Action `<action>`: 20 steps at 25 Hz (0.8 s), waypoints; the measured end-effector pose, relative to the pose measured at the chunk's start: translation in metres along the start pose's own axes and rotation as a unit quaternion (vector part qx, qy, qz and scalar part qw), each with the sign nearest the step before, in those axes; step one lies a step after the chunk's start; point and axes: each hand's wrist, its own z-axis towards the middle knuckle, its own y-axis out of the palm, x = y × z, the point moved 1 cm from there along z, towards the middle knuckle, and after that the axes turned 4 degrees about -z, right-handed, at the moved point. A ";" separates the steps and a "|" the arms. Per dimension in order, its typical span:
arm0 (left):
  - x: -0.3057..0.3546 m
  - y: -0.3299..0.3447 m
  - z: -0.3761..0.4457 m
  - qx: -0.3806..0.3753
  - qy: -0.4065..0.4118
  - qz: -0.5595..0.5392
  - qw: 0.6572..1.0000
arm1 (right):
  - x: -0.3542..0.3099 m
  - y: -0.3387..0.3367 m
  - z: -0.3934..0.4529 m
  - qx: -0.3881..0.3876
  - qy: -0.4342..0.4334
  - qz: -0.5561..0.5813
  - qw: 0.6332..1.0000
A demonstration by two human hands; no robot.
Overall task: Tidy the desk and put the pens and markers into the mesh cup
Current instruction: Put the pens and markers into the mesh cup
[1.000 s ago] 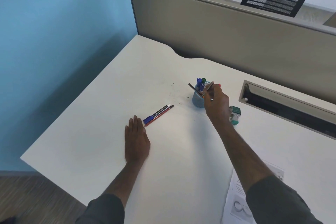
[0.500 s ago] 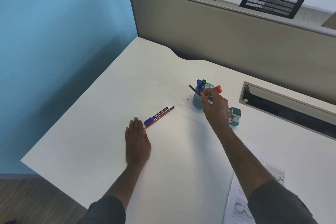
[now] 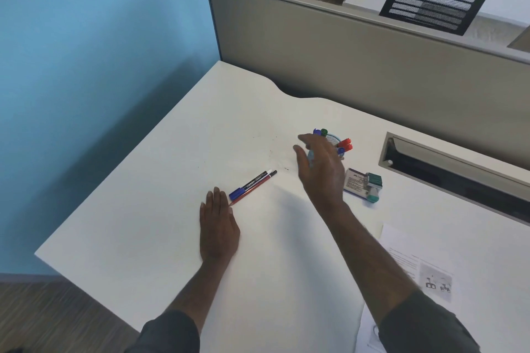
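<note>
Head view shows the right hand (image 3: 321, 169) spread and empty beside the mesh cup (image 3: 334, 142), which it could tip while reaching for 2 pens (image 3: 252, 185) lying at the flat left hand (image 3: 218, 226).

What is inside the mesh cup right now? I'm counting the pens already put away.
The mesh cup shows blue, green and two red caps sticking up. The right hand covers its front, so an exact count is impossible.

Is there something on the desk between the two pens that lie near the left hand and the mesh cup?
Nothing on the desk lies between the two pens and the mesh cup; only small dark specks. The open right hand hangs above that stretch, in front of the cup.
</note>
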 end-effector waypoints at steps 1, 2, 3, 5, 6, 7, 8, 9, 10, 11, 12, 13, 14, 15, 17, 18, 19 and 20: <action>0.000 0.000 0.000 -0.003 -0.001 0.004 1.000 | -0.005 0.008 -0.004 -0.016 -0.013 0.007 1.000; 0.000 0.000 0.000 -0.006 -0.002 0.007 1.000 | -0.010 0.017 -0.008 -0.040 -0.029 0.012 0.999; 0.000 0.000 0.000 -0.007 -0.003 0.008 1.000 | -0.015 0.026 -0.012 -0.073 -0.046 0.011 0.996; -0.001 0.001 0.000 -0.005 -0.001 0.006 1.000 | -0.021 0.046 -0.023 -0.150 -0.073 -0.009 0.986; -0.002 0.001 0.000 -0.003 0.002 0.005 1.000 | -0.023 0.055 -0.028 -0.189 -0.086 -0.020 0.978; -0.002 0.002 0.000 -0.001 0.003 0.005 1.000 | -0.024 0.065 -0.033 -0.225 -0.103 -0.030 0.968; -0.002 0.003 0.000 0.001 0.004 0.004 1.000 | -0.026 0.073 -0.037 -0.258 -0.124 -0.039 0.957; -0.002 0.003 0.000 0.003 0.004 0.002 1.000 | -0.026 0.081 -0.040 -0.290 -0.145 -0.046 0.945; -0.002 0.003 0.000 0.005 0.003 0.001 1.000 | -0.026 0.089 -0.043 -0.320 -0.165 -0.052 0.932; -0.002 0.003 0.000 0.007 0.003 -0.001 1.000 | -0.026 0.095 -0.046 -0.344 -0.183 -0.061 0.919; -0.002 0.003 0.000 0.010 0.004 -0.003 1.000 | -0.026 0.101 -0.047 -0.364 -0.200 -0.076 0.906; -0.002 0.003 -0.001 0.012 0.007 -0.004 1.000 | -0.025 0.105 -0.049 -0.379 -0.217 -0.093 0.895; -0.001 0.003 -0.001 0.013 0.010 -0.004 1.000 | -0.023 0.108 -0.051 -0.387 -0.233 -0.108 0.885; -0.001 0.003 -0.002 0.014 0.010 -0.005 1.000 | -0.022 0.111 -0.053 -0.392 -0.247 -0.121 0.878; -0.002 0.002 -0.001 0.013 0.008 -0.008 1.000 | -0.020 0.114 -0.056 -0.398 -0.260 -0.136 0.869; -0.002 0.002 -0.001 0.012 0.007 -0.009 1.000 | -0.018 0.114 -0.057 -0.398 -0.257 -0.134 0.870; -0.002 0.003 -0.001 0.009 0.006 -0.008 1.000 | -0.017 0.114 -0.057 -0.397 -0.250 -0.130 0.874; -0.002 0.003 -0.001 0.007 0.006 -0.006 1.000 | -0.016 0.114 -0.057 -0.397 -0.245 -0.128 0.875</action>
